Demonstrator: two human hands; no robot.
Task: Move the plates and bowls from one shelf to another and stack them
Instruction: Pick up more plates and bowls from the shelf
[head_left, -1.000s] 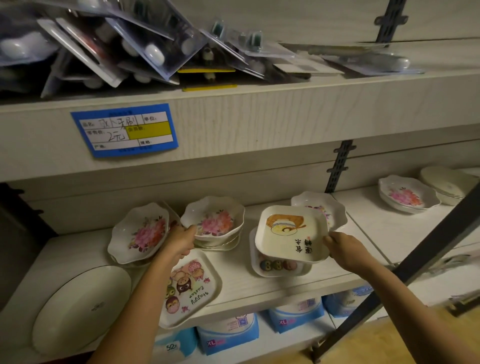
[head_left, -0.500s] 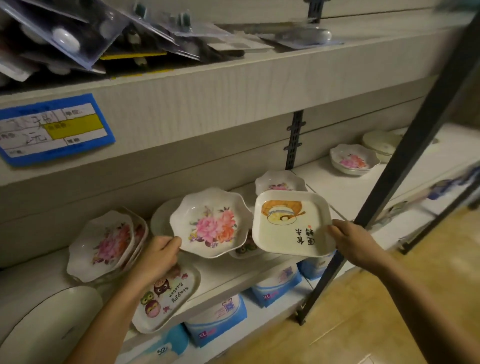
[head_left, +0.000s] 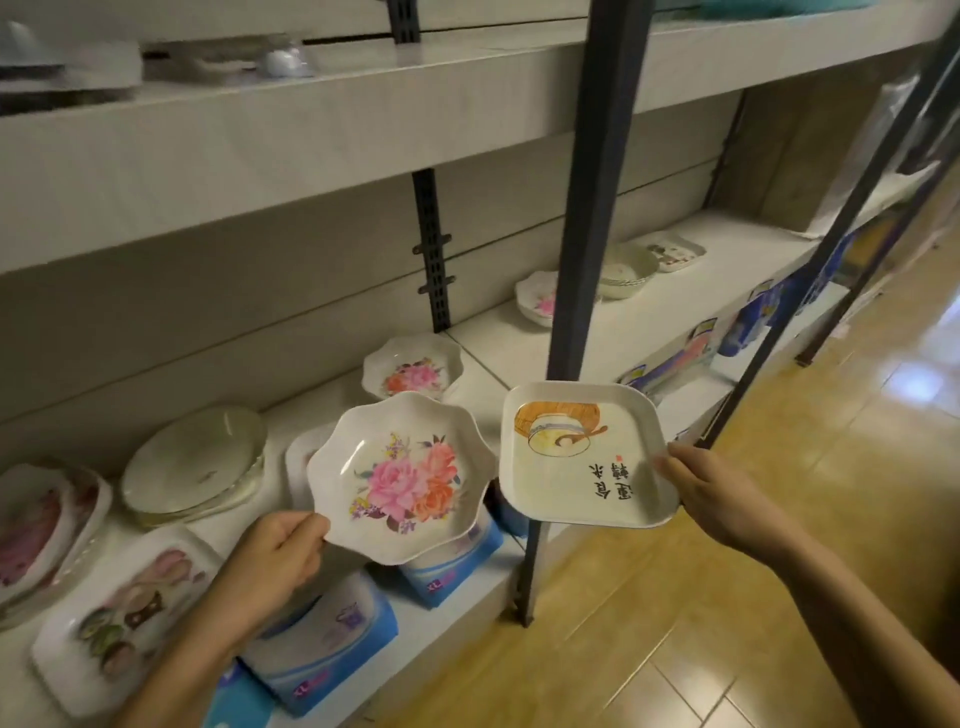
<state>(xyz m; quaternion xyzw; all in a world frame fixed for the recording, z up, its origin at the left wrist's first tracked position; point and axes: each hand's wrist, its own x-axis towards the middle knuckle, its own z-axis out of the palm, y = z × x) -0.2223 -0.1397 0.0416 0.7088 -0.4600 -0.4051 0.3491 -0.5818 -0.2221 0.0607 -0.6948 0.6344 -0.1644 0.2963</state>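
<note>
The left grip is closed on the rim of the flower bowl, held in the air before the shelf. The right grip pinches a corner of the square plate, just beside the bowl, in front of a dark post.

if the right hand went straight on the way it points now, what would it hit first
Likely the dark upright post: the square plate the right hand grips overlaps it. Depth is unclear, so it may pass in front.
</note>
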